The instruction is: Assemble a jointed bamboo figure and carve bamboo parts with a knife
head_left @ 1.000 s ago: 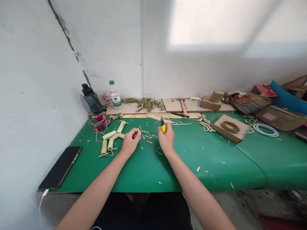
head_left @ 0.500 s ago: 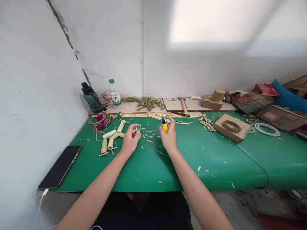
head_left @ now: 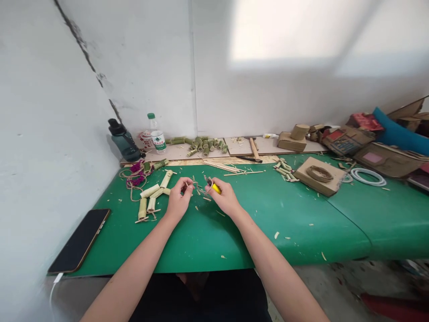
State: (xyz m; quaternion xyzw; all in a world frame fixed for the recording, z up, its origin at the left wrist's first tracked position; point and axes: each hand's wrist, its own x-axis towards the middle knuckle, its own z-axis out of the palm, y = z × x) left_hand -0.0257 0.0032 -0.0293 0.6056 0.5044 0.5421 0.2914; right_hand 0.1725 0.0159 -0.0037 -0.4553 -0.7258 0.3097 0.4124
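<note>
My left hand (head_left: pixel 179 199) is closed, its thumb and fingertips pinching one end of a thin brown cord (head_left: pixel 198 186); a short bit of pale stick seems to show at the fingertips. My right hand (head_left: pixel 226 197) is wrapped round a yellow and black utility knife (head_left: pixel 216 188), its tip pointing up and left. The cord runs in a loose bend between the two hands, and its right end reaches the fingers by the knife. Left of my left hand lies a figure of joined bamboo tubes (head_left: pixel 156 192) with small sticks through its ends.
Purple-and-brown cord (head_left: pixel 136 172), a phone (head_left: pixel 80 241), a dark bottle (head_left: pixel 124 141) and a clear bottle (head_left: pixel 158 136) are on the left. Behind are cut bamboo pieces (head_left: pixel 206 145), thin sticks (head_left: pixel 221 165) and a hammer (head_left: pixel 254 150). A cardboard block (head_left: pixel 318 176) sits right. Shavings litter the green table (head_left: pixel 288 219).
My right hand has moved left with the knife, closer to my left hand, and the knife now tilts left. The cord, earlier stretched out, has gone slack. The view has shifted slightly.
</note>
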